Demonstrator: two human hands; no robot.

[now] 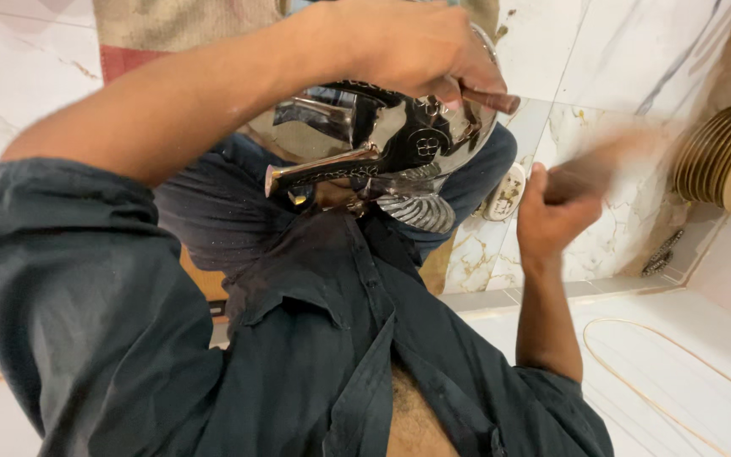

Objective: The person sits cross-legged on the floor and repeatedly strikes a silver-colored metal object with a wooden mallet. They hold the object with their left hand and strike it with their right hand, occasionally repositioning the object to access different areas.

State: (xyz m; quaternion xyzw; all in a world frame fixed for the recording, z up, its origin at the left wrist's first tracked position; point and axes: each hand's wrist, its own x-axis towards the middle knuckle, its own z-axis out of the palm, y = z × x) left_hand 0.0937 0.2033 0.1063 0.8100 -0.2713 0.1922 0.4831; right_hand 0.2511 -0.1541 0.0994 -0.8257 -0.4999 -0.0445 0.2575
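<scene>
A shiny round metal vessel [382,135] with raised leaf-like ornament rests on my lap, against my dark trousers. My left hand [416,42] reaches across above it and is closed around a thin brown-tipped metal punch [491,100] set at the vessel's upper right edge. My right hand [552,211] is to the right of the vessel, gripping a wooden handle [611,161] that is blurred by motion; its head cannot be made out. My dark shirt fills the lower part of the view.
A stack of brass-coloured plates [725,161] stands on edge at the far right. A small pale object [505,193] lies on the marbled tiles [619,68] by my knee. A thin wire loop [636,372] lies on the white floor at lower right.
</scene>
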